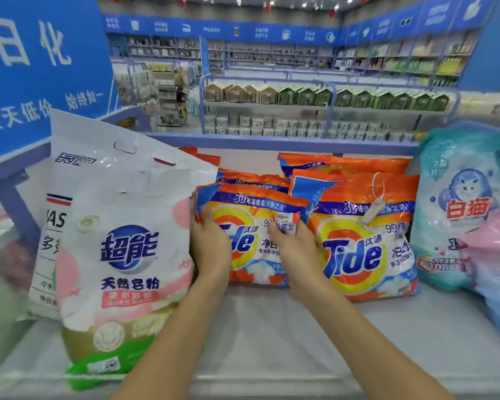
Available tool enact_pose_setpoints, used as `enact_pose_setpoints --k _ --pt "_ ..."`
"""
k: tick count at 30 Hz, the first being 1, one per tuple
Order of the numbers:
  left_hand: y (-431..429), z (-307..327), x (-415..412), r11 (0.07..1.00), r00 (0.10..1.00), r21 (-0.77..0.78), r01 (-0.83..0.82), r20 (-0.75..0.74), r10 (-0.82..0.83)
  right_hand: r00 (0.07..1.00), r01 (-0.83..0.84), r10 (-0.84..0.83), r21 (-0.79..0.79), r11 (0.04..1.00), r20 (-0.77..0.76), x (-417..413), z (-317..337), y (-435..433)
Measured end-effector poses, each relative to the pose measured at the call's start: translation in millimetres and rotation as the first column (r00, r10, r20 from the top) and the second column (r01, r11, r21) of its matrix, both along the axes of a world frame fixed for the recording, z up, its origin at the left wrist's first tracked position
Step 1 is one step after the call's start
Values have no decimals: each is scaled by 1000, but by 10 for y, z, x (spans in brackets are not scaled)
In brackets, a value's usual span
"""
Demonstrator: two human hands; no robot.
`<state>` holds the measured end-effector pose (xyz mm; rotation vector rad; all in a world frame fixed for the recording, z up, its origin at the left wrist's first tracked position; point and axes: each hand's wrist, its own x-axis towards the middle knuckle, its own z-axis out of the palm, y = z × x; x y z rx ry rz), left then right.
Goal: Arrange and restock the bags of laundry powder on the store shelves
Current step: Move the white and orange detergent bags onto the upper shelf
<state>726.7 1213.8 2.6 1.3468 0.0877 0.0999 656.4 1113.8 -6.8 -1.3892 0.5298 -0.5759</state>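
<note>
A small orange Tide bag [257, 215] lies on the white shelf [272, 327], stacked on another like it. My left hand [210, 243] grips its left edge, thumb on top. Resting on the front of that bag is my right hand [293, 245], its fingers touching the bag near the price sticker. A bigger Tide bag [361, 243] with a white tag lies just to the right, another orange bag behind it. Left of my hands stands a white and pink laundry powder bag [122, 255]. A teal bag with a cat logo [456, 215] stands at the right.
A tall white bag [78, 157] leans behind the white and pink one. A pink and blue bag [497, 272] sits at the far right edge. A blue sign [41, 67] rises at the left. Further shelves of goods [315, 96] fill the background.
</note>
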Motion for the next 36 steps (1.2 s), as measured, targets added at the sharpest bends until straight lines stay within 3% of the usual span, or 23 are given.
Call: enact_pose_setpoints --k 5,8,11,14,16,23,26,28,31,33,36 --pt "-76 -92 338 999 994 -13 -36 -101 34 996 18 -21 32 999 81 280 9 -51" --pt "-105 -239 545 994 989 -22 -111 -101 108 998 15 -19 77 997 59 362 77 -156" --pt "-73 -74 453 986 990 -157 -50 -139 28 998 37 -43 152 988 35 389 139 -207" --pt "-125 -110 584 978 990 -196 -70 -135 44 999 43 -41 215 976 -17 425 197 -208" --pt "-262 -437 944 969 985 -215 -123 -150 91 999 40 -31 225 974 -42 452 237 -207" --pt "-102 -24 406 976 995 -216 4 -95 -25 994 -65 60 -54 996 -95 162 190 -227" --pt "-100 -10 443 984 996 -178 -11 -92 -5 989 -77 41 -264 961 -142 -34 89 -143" --pt "-135 -23 544 995 997 -93 -34 -76 27 982 -68 -33 -508 859 -188 -166 13 -46" --pt "-156 34 565 997 995 -59 -51 -88 46 956 -208 -56 -803 559 -287 -337 -59 122" --pt "-153 81 540 992 994 -119 -30 -110 17 922 -323 -95 -878 353 -377 -325 -139 124" --pt "-117 128 455 986 993 -165 22 -109 -40 862 -433 -184 -876 214 -471 -248 -231 100"
